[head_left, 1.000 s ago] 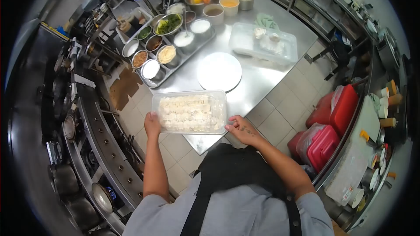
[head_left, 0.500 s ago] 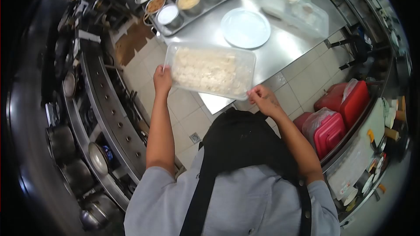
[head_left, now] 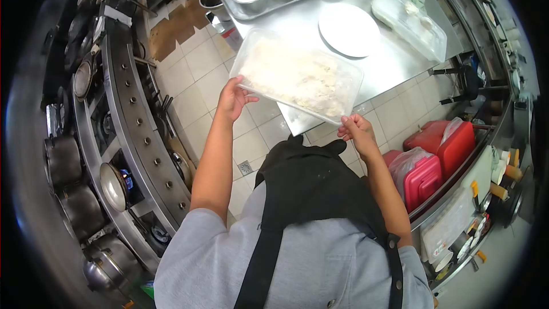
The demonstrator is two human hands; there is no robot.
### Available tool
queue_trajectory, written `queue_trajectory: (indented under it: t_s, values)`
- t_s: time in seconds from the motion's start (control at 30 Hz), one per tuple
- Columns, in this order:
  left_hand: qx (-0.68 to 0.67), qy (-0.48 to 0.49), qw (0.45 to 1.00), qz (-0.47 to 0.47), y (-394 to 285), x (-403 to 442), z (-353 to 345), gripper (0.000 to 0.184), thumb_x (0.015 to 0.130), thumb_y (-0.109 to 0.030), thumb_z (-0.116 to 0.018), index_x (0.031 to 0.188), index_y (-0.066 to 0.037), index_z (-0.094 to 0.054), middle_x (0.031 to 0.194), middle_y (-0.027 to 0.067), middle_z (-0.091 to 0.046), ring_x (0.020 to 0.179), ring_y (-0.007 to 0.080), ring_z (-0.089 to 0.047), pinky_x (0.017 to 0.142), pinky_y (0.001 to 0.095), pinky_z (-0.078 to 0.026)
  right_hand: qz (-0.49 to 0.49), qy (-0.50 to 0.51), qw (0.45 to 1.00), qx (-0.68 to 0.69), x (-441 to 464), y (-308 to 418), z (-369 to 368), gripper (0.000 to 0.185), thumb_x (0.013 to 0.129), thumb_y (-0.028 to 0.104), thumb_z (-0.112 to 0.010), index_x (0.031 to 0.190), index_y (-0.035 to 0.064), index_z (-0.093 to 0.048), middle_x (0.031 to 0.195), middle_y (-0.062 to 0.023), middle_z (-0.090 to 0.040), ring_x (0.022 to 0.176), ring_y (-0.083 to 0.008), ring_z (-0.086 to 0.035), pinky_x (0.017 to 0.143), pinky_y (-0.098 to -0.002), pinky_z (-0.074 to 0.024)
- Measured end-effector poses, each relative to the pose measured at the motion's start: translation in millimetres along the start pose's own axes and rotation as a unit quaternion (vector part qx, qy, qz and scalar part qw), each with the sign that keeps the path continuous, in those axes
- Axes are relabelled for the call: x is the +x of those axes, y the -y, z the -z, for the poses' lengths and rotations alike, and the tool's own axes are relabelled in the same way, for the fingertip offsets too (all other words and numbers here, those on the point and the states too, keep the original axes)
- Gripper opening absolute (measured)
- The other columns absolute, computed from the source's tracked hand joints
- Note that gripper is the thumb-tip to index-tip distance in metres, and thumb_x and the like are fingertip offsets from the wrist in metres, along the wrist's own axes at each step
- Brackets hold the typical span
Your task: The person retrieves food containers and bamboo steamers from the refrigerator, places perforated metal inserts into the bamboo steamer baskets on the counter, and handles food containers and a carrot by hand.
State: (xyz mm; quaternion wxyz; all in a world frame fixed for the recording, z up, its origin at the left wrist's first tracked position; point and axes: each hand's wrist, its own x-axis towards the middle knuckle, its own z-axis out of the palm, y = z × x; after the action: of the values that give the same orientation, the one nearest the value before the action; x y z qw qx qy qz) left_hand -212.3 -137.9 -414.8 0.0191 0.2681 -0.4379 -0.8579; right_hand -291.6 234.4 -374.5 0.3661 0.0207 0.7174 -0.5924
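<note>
A clear rectangular plastic container (head_left: pixel 355 94) with pale, lumpy, flour-like contents (head_left: pixel 291 71) is at the near edge of the steel table. My left hand (head_left: pixel 231 102) is at its near left corner, thumb against the rim and the other fingers partly spread below it. At the near right corner, my right hand (head_left: pixel 359 131) pinches the rim between thumb and fingers. Just beyond the container lies a round white plate (head_left: pixel 349 28). Whether the container's base rests on the table is hidden.
A metal tray (head_left: pixel 274 7) of several ingredient tins stands at the table's back left. Another plastic container (head_left: pixel 409 20) is at the back right. Along the left runs a stove (head_left: pixel 137 120) with a pan (head_left: pixel 113 186) over a blue flame. Red bins (head_left: pixel 443 143) stand right.
My view has shifted, so the table sits further right and higher. The container is turned more, its right end nearer me. My left hand's fingers have loosened and spread below the rim.
</note>
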Motion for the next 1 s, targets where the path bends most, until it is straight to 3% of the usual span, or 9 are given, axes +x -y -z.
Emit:
queue_trajectory:
  t_s: [0.17,0.3,0.37,0.57,0.67,0.83,0.9,1.0]
  values:
    - [-0.057,0.020,0.998,-0.005,0.7,-0.6,-10.5,0.056,0.087,-0.037,-0.057,0.130,-0.002,-0.045,0.124,0.0128,-0.058,0.104,0.0273,-0.061,0.077,0.0430,-0.052,-0.012,-0.001,1.000,0.023,-1.6,-1.4,-4.1,0.035,0.090,0.040,-0.064,0.089,0.0066,-0.056,0.078,-0.0053,-0.064,0.069,-0.0115,-0.062,0.062,-0.0235,-0.0480]
    - [-0.050,0.023,0.998,-0.009,5.8,4.7,-17.2,0.056,0.087,-0.033,-0.055,0.131,-0.002,-0.044,0.125,0.0141,-0.057,0.108,0.0286,-0.060,0.079,0.0444,-0.052,-0.029,0.014,0.999,-0.007,1.5,5.2,-4.1,0.038,0.090,0.040,-0.063,0.099,0.0046,-0.056,0.088,-0.0074,-0.064,0.076,-0.0124,-0.062,0.065,-0.0253,-0.0487]
    - [-0.030,0.020,0.997,-0.063,8.6,7.8,-16.6,0.056,0.087,-0.029,-0.054,0.133,0.001,-0.042,0.122,0.0154,-0.061,0.104,0.0266,-0.063,0.080,0.0415,-0.054,-0.028,0.021,0.999,-0.022,2.0,6.7,-2.9,0.038,0.090,0.039,-0.062,0.103,0.0038,-0.056,0.093,-0.0083,-0.064,0.079,-0.0132,-0.062,0.066,-0.0262,-0.0490]
    - [-0.081,-0.014,0.991,-0.107,23.2,-15.5,-20.5,0.057,0.084,-0.015,-0.055,0.135,0.005,-0.040,0.130,0.0161,-0.055,0.116,0.0271,-0.058,0.095,0.0431,-0.049,-0.059,0.049,0.995,0.057,9.8,-1.0,2.8,0.039,0.088,0.028,-0.061,0.115,0.0020,-0.053,0.102,-0.0088,-0.063,0.085,-0.0165,-0.062,0.069,-0.0290,-0.0507]
    - [-0.096,-0.001,0.988,-0.124,24.4,-27.1,-25.1,0.059,0.082,-0.011,-0.057,0.136,0.005,-0.039,0.132,0.0155,-0.054,0.120,0.0262,-0.055,0.100,0.0434,-0.046,-0.007,0.085,0.992,0.097,11.7,-15.6,10.2,0.039,0.086,0.022,-0.063,0.118,0.0015,-0.053,0.105,-0.0086,-0.063,0.088,-0.0166,-0.062,0.071,-0.0299,-0.0518]
    - [-0.067,-0.014,0.988,-0.136,33.0,-30.9,-27.5,0.061,0.079,-0.008,-0.061,0.136,0.002,-0.041,0.132,0.0132,-0.054,0.122,0.0263,-0.053,0.103,0.0437,-0.044,0.035,0.127,0.974,0.182,23.1,-43.3,30.9,0.037,0.084,0.014,-0.063,0.117,0.0016,-0.053,0.104,-0.0087,-0.064,0.090,-0.0175,-0.063,0.071,-0.0332,-0.0546]
    - [-0.041,-0.040,0.994,-0.095,35.3,-30.7,-31.0,0.059,0.080,-0.008,-0.060,0.135,0.001,-0.043,0.131,0.0133,-0.055,0.121,0.0264,-0.054,0.102,0.0439,-0.045,0.017,0.142,0.972,0.189,29.2,-58.2,40.2,0.037,0.082,0.012,-0.064,0.116,0.0024,-0.055,0.102,-0.0089,-0.065,0.090,-0.0177,-0.064,0.070,-0.0339,-0.0552]
    - [-0.005,-0.017,0.998,-0.057,27.1,-34.2,-47.4,0.055,0.082,-0.011,-0.057,0.134,0.001,-0.044,0.131,0.0140,-0.055,0.119,0.0274,-0.055,0.101,0.0446,-0.046,0.027,0.149,0.954,0.260,17.3,-53.3,37.8,0.048,0.078,0.008,-0.064,0.124,0.0002,-0.054,0.111,-0.0074,-0.064,0.100,-0.0184,-0.062,0.089,-0.0327,-0.0482]
